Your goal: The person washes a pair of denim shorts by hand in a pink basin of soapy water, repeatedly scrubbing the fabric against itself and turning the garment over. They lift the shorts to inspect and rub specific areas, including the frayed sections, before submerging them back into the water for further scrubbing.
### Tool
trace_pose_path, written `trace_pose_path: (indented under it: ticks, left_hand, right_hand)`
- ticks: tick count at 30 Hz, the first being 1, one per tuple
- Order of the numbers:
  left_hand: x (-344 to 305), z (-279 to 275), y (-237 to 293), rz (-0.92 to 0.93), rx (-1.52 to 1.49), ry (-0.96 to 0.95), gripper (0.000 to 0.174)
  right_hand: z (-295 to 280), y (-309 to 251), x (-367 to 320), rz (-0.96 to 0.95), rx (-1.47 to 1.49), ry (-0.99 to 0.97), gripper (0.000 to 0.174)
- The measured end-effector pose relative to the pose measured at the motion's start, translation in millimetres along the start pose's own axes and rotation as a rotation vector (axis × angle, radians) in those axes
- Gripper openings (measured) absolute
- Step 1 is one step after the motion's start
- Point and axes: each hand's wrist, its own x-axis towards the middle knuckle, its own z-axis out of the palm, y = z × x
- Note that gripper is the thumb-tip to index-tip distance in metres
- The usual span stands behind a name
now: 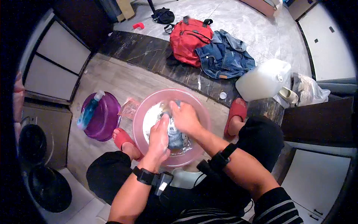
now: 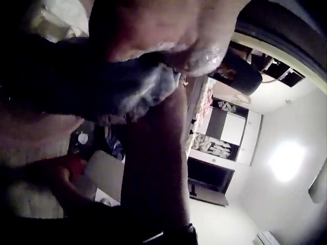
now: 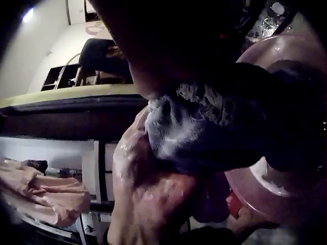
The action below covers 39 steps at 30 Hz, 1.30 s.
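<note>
A wet blue-grey cloth (image 1: 176,137) hangs bunched between my two hands, over a pink basin (image 1: 138,128) on the floor. My left hand (image 1: 159,137) grips the cloth from the left, thumb pointing up. On the other side my right hand (image 1: 185,116) holds the same cloth, its knuckles turned upward. The right wrist view shows the bunched cloth (image 3: 179,133) close up, with suds on the skin beside it. Soapy water and white foam lie in the basin under the hands. Part of the fingers is hidden by the fabric.
Left of the basin, a purple basin (image 1: 107,128) holds a bottle of blue liquid (image 1: 89,111). A red backpack (image 1: 188,41), a denim garment (image 1: 227,56) and a large whitish jug (image 1: 263,80) stand beyond. Feet in red slippers (image 1: 237,112) flank the pink basin.
</note>
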Motion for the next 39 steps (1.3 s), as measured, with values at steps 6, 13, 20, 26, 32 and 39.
trace_pose_path:
  ticks: [6,13,20,26,32,39]
  left_hand:
    - [22.7,-18.4,27.3,0.103,-0.142,-0.038,0.03]
    - [44.4,-61.2,16.2,0.104,0.142,-0.016,0.021]
    - [75.2,-73.9,-7.3,0.28,0.987,-0.035,0.066]
    - [65.4,-66.6,-47.6,0.376,1.422,-0.062,0.087]
    - [81.2,-74.1,-85.0,0.297,1.694,-0.113,0.082]
    - [104.1,-90.1,-119.0,0.071,1.809,-0.077,0.076]
  right_hand:
    - [-13.3,13.5,15.7,0.062,0.03,-0.013,0.049]
    - [-27.8,66.4,28.3,-0.003,0.027,-0.173,0.03]
    - [-13.5,75.0,18.9,-0.364,-0.191,-0.073,0.068]
    - [11.1,113.4,0.5,-0.356,-0.278,-0.254,0.079]
    - [34.8,144.2,0.6,-0.322,-0.742,-0.226,0.071]
    - [65.3,174.9,14.1,-0.217,-0.88,-0.248,0.063]
